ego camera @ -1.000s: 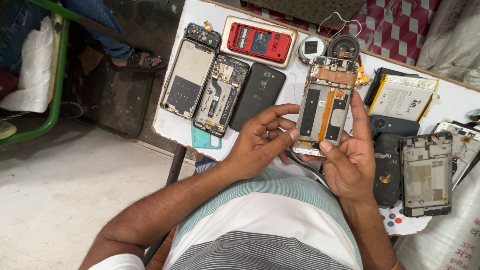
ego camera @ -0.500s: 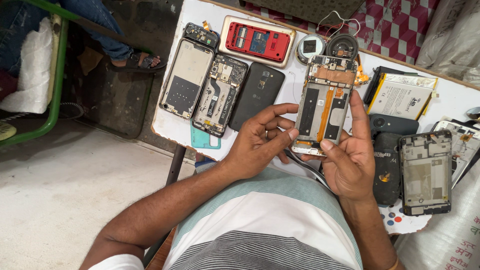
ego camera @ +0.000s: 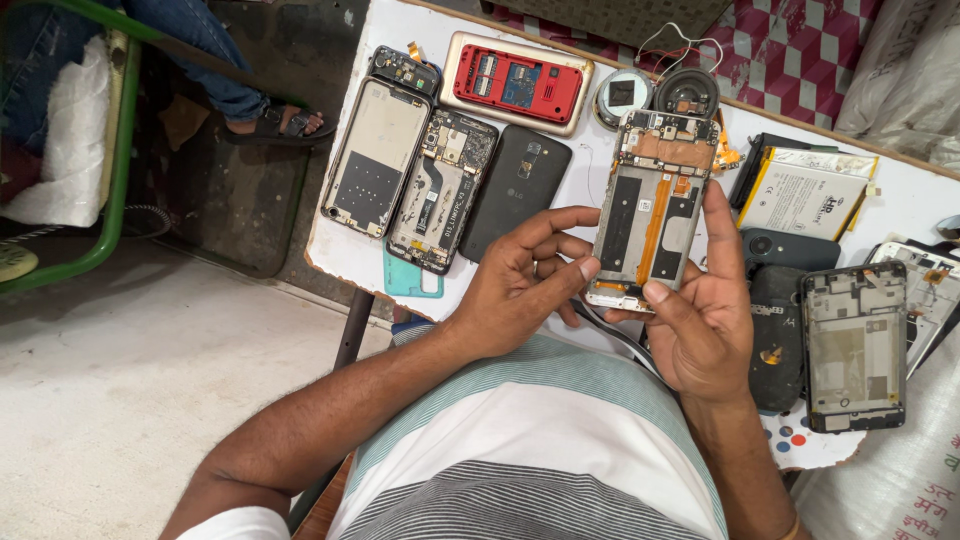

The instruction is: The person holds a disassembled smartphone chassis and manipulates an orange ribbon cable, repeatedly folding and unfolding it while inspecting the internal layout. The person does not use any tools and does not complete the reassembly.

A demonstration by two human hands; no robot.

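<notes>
An opened phone frame (ego camera: 652, 205) with exposed boards and an orange flex strip is held upright over the white table (ego camera: 590, 170). My left hand (ego camera: 520, 285) grips its lower left corner, the thumb on the bottom edge. My right hand (ego camera: 700, 320) supports the lower right side, with the index finger stretched up along the right edge and the thumb at the bottom.
Left of it lie a silver phone chassis (ego camera: 375, 155), a bare circuit frame (ego camera: 440, 190), a black back cover (ego camera: 515, 190) and a red-bodied phone (ego camera: 515, 80). A battery (ego camera: 805, 195), dark phones and another frame (ego camera: 855, 345) lie right. A person's sandalled foot (ego camera: 270, 120) rests on the floor.
The phone frame and both hands stay nearly in place; my left fingers shifted slightly along its lower left edge.
</notes>
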